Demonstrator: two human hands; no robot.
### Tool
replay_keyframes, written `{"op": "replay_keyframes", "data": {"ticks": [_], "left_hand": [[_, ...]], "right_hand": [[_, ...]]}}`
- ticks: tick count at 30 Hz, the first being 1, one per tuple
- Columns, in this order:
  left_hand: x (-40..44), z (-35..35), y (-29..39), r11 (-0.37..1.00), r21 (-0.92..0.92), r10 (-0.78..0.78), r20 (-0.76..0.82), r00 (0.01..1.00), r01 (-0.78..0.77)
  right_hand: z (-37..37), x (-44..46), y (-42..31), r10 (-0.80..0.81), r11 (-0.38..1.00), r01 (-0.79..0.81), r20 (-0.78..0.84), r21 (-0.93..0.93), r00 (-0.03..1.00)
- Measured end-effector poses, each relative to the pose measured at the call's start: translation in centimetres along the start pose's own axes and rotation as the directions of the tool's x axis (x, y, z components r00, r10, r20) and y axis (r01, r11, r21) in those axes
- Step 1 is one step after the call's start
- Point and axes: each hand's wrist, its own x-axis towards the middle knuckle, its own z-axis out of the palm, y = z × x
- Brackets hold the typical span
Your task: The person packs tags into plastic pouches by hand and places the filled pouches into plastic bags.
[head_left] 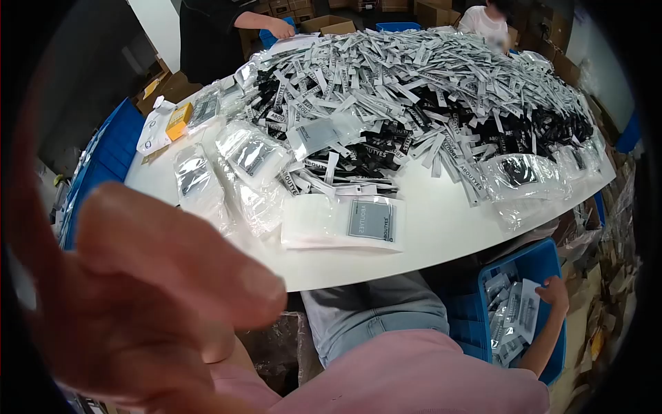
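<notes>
The right hand (554, 293) pinches a flat, grey-and-white packet (529, 310) by its edge, among similar packets (512, 303) in a blue plastic bin (532, 258). The left hand (158, 290) is blurred; I cannot tell its grip. Placing or lifting seems underway, calling for a steady pinch.

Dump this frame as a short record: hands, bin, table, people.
left hand: close to camera, blurred; nothing visibly held
right hand: fingers at edge of white packet; firmness of grip unclear
blue bin: several packets inside
white table: heap of printed strips, black and white
far side: person in black, person in white
</notes>
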Motion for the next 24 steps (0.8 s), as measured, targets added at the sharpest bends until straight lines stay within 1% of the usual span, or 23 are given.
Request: {"op": "replay_keyframes", "data": {"ticks": [1, 2, 3, 4, 5, 6, 7, 8, 9, 10, 11, 12, 13, 14, 15, 19, 24], "left_hand": [[-0.2, -0.3, 0.1, 1.0, 0.01, 0.008, -0.028, 1.0, -0.008], [-0.5, -0.4, 0.2, 1.0, 0.019, 0.009, -0.051, 0.999, -0.008], [-1.0, -0.8, 0.3, 0.999, 0.033, 0.005, -0.077, 0.997, -0.003], [-1.7, -0.9, 0.2, 0.999, 0.051, 0.002, -0.097, 0.995, 0.003], [-2.4, -1.3, 0.2, 0.998, 0.064, -0.006, -0.12, 0.993, 0.014], [-3.3, -1.7, 0.2, 0.997, 0.08, -0.012, -0.143, 0.99, 0.023], [-4.3, -2.0, 0.2, 0.995, 0.092, -0.019, -0.174, 0.985, 0.035], [-4.6, -2.0, 0.4, 0.994, 0.099, -0.026, -0.202, 0.979, 0.047], [-5.2, -2.4, 0.3, 0.992, 0.106, -0.042, -0.222, 0.974, 0.067], [-5.3, -2.7, 0.2, 0.989, 0.115, -0.059, -0.239, 0.969, 0.089], [-5.4, -2.9, 0.0, 0.988, 0.12, -0.068, -0.255, 0.965, 0.101], [-5.2, -2.9, -0.2, 0.986, 0.131, -0.068, -0.268, 0.961, 0.107], [-5.4, -3.2, -0.3, 0.984, 0.129, -0.084, -0.278, 0.957, 0.123], [-5.6, -3.4, -0.2, 0.983, 0.134, -0.084, -0.288, 0.954, 0.127], [-5.6, -3.6, -0.2, 0.98, 0.142, -0.092, -0.295, 0.951, 0.139], [-6.0, -3.6, -1.3, 0.974, 0.142, -0.115, -0.351, 0.929, 0.174], [-6.4, -3.6, -3.2, 0.97, 0.131, -0.14, -0.379, 0.915, 0.203]], "right_hand": [[0.0, -0.5, 0.0, 0.065, 0.996, -0.072, -0.124, -0.049, 0.99], [0.0, 0.2, -0.4, 0.079, 0.996, -0.075, -0.078, 0.047, 0.994], [-1.3, 0.5, -2.8, -0.035, 0.964, 0.077, -0.167, 0.253, 0.985], [-2.4, 0.8, -5.6, -0.122, 0.869, 0.236, -0.274, 0.434, 0.954], [-5.4, 0.8, -9.6, -0.188, 0.767, 0.305, -0.257, 0.564, 0.948], [-8.7, 0.2, -13.7, -0.248, 0.638, 0.355, -0.254, 0.684, 0.935], [-11.0, -0.3, -17.1, -0.285, 0.561, 0.483, -0.392, 0.672, 0.875], [-13.1, -1.0, -19.9, -0.313, 0.484, 0.601, -0.516, 0.635, 0.797], [-15.4, -1.6, -22.6, -0.317, 0.293, 0.748, -0.677, 0.596, 0.664], [-17.3, -2.8, -24.9, -0.285, 0.088, 0.851, -0.805, 0.518, 0.52], [-19.2, -3.3, -26.8, -0.237, -0.059, 0.929, -0.909, 0.366, 0.343], [-20.8, -3.9, -28.0, -0.18, -0.173, 0.961, -0.966, 0.216, 0.185], [-22.3, -4.4, -28.9, -0.113, -0.268, 0.961, -0.993, 0.073, 0.044], [-24.0, -4.6, -29.5, -0.052, -0.332, 0.942, -0.997, -0.041, -0.061], [-25.3, -4.9, -29.9, -0.01, -0.374, 0.92, -0.992, -0.115, -0.128], [-27.6, -5.2, -30.6, 0.054, -0.427, 0.863, -0.96, -0.27, -0.273], [-28.5, -5.1, -31.3, 0.083, -0.408, 0.849, -0.94, -0.334, -0.33]]}}
